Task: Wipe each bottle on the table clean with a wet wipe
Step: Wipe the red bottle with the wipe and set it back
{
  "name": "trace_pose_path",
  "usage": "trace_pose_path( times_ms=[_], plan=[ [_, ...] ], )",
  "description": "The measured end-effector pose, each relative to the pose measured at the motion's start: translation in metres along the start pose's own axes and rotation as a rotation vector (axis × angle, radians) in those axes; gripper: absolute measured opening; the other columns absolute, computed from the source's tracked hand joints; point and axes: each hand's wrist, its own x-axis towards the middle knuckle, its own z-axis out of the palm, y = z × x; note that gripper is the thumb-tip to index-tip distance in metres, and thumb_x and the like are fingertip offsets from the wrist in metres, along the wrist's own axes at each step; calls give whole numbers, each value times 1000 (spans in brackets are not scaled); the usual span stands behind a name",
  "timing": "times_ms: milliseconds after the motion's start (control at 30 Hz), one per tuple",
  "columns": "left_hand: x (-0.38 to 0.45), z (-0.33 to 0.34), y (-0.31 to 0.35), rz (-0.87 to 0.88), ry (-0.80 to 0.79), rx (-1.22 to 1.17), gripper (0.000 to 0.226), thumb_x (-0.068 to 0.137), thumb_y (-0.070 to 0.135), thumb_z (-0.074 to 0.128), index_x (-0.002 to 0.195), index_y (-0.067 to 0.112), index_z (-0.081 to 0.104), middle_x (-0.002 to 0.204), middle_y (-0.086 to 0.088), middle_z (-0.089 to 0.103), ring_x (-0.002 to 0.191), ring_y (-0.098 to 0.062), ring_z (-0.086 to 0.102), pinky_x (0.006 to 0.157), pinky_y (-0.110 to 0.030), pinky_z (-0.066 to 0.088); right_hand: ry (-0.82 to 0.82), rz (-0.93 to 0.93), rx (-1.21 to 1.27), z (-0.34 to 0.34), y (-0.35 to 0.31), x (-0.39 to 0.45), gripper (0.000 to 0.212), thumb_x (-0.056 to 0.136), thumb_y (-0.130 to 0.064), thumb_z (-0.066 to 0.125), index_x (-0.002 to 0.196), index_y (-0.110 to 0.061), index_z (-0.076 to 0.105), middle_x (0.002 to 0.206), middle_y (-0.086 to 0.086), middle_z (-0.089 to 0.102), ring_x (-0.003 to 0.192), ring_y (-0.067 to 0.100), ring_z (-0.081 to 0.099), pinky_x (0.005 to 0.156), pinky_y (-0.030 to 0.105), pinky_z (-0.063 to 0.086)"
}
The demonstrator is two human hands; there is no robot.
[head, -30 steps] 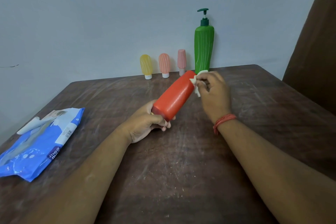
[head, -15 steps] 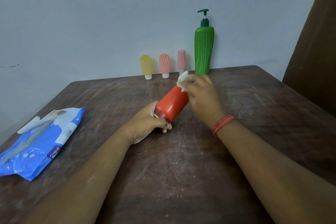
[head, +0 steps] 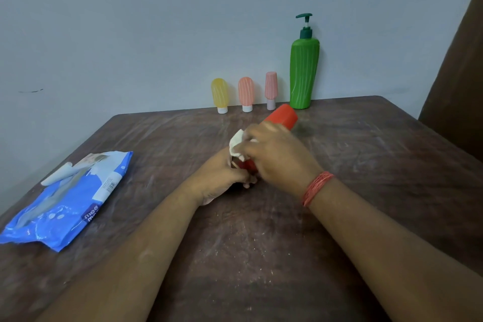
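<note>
The red bottle (head: 281,117) is lying tilted above the middle of the brown table (head: 261,243), its far end pointing toward the wall. The left hand (head: 222,178) is gripping its near end, while the right hand (head: 277,154) is curling over its body, pressing a white wet wipe (head: 236,145) against it. What the bottle is holding cannot be told. Along the far edge, a green pump bottle (head: 304,73), a pink bottle (head: 270,90), an orange bottle (head: 245,93) and a yellow bottle (head: 219,95) are standing upright before the pale wall (head: 156,21). A blue wipes pack (head: 68,198) is lying at the left.
</note>
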Motion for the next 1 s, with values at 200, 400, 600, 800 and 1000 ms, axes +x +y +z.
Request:
trace_pose_path(
  times_ms=[200, 400, 600, 800, 1000],
  plan=[
    [4, -1, -3, -48, 18, 25, 39, 67, 0, 66, 105, 8, 60, 77, -11, 72, 71, -20, 66, 69, -29, 55, 55, 211, 19, -1, 8, -3, 30, 82, -7, 65, 107, -22, 73, 106, 2, 60, 103, 26, 54, 81, 35, 48],
    [5, -1, -4, -81, 56, 8, 44, 66, 2, 69, 109, 8, 58, 78, -12, 71, 76, -24, 66, 73, -34, 55, 73, 191, 9, 7, 25, -1, 34, 76, -1, 68, 104, -19, 71, 104, 7, 59, 101, 27, 55, 80, 33, 48],
    [7, -3, -5, -114, 11, 67, 63, 65, 9, 75, 124, 18, 53, 83, -22, 72, 76, -18, 70, 80, -31, 55, 302, 674, 94, 9, 73, -10, 16, 93, -32, 58, 88, -18, 62, 91, -4, 56, 78, 2, 57, 64, 25, 44],
    [6, -6, -7, -113, -16, 13, 71, 55, 19, 78, 122, 21, 54, 86, -20, 71, 75, -20, 68, 80, -35, 54, 336, 694, 313, 2, 75, -22, 27, 102, -24, 52, 122, -15, 68, 100, -7, 57, 90, 7, 55, 74, 5, 35],
    [5, -6, -5, -115, -34, -51, 72, 56, 18, 79, 123, 22, 54, 85, -16, 71, 71, -21, 63, 75, -33, 52, 357, 830, 506, 10, 80, -27, 24, 101, -27, 54, 113, -15, 71, 104, -1, 66, 93, 11, 61, 73, 13, 42]
  ],
)
